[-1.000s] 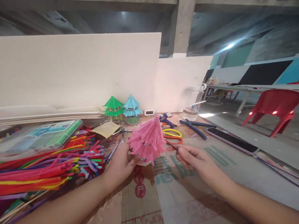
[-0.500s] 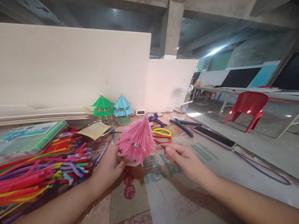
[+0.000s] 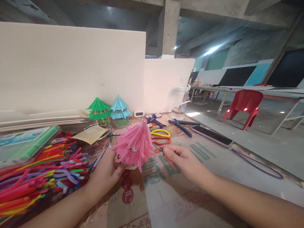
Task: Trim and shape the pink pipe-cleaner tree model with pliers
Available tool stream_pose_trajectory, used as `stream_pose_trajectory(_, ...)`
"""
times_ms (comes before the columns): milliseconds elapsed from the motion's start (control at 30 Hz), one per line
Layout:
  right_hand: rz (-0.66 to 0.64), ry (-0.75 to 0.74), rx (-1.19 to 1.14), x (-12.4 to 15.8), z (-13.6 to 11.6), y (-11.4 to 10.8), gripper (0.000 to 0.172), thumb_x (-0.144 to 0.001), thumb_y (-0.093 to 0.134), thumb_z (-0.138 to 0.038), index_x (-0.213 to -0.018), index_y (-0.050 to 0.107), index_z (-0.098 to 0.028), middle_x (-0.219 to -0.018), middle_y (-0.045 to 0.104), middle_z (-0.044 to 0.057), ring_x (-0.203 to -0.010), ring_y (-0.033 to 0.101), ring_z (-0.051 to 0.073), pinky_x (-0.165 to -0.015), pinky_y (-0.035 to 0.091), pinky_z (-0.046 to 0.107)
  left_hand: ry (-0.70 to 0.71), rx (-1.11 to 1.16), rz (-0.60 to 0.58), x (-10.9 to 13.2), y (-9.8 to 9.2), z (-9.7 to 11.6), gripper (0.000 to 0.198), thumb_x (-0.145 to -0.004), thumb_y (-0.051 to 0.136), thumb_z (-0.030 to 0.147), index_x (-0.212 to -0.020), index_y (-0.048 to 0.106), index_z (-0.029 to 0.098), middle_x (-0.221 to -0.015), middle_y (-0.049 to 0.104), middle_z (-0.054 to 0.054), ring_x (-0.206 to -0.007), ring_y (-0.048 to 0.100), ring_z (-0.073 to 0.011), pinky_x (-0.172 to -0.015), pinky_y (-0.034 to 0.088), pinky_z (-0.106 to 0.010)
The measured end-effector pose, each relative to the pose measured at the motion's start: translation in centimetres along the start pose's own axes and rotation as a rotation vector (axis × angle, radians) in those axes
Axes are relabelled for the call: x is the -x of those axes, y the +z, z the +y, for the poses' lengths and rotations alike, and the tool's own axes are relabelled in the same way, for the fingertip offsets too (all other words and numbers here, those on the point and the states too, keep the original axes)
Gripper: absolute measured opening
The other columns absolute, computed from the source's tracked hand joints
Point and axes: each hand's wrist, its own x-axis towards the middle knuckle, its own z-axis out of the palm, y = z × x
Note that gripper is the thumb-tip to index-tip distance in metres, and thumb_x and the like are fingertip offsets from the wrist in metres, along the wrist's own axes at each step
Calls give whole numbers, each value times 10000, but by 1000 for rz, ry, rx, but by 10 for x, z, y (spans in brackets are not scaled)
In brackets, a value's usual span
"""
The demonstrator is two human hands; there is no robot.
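Observation:
My left hand (image 3: 105,169) grips a pink tiered roof (image 3: 135,143) made of pipe cleaners, holding it from below and from the left, tilted a little. My right hand (image 3: 180,158) is pinched on a thin metal tool (image 3: 157,147) whose tip points at the right edge of the pink roof. A green model (image 3: 98,110) and a blue model (image 3: 120,109) of the same shape stand at the back by the white board.
A heap of coloured pipe cleaners (image 3: 45,164) lies at the left, with a plastic box (image 3: 26,141) behind it. Scissors (image 3: 161,136), a glue gun (image 3: 153,120), pliers (image 3: 180,125), a jar (image 3: 180,103) and a phone (image 3: 212,135) lie behind my hands. A red chair (image 3: 243,104) stands right.
My head has turned to the right, so everything has slid left in the view. Both hands keep their hold on the pink roof and the tool.

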Motion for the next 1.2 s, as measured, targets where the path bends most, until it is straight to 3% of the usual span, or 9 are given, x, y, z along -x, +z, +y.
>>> stream_pose_trajectory(267,-17,22,-46,1,-1,2,619,-716,546,-784,-554,402,-204,-497,286,-76,-470,239,76,-462,173,251,7,-8,12,2,2,-2,382,-878,474,490,-1068,604,185,-1053,681,-112,-975,634,-272,-824,520,-392)
stream_pose_trajectory(467,-35,51,-60,1,-1,2,602,-713,564,-771,-696,569,-169,-510,294,-83,-473,234,76,-463,162,246,4,-3,19,1,2,-3,417,-871,476,519,-1069,605,176,-1059,687,-121,-988,639,-281,-830,521,-398)
stream_pose_trajectory(700,-8,24,-35,2,-1,2,610,-709,558,-777,-563,430,-199,-505,295,-74,-474,247,76,-463,175,251,7,-1,25,0,1,0,399,-858,488,511,-1052,611,184,-1054,695,-114,-979,642,-282,-828,520,-397)
stream_pose_trajectory(1033,-8,78,-79,1,-1,2,605,-663,603,-781,-689,530,-181,-508,310,-85,-468,242,74,-454,167,245,38,-14,31,0,1,-1,366,-874,490,480,-1064,611,190,-1048,692,-103,-975,642,-278,-822,523,-388)
stream_pose_trajectory(1200,-18,36,-43,1,0,2,611,-719,548,-775,-556,405,-204,-499,302,-75,-470,240,74,-469,176,253,31,-16,30,0,1,-1,380,-877,479,500,-1046,611,187,-1041,694,-112,-967,644,-281,-804,524,-394)
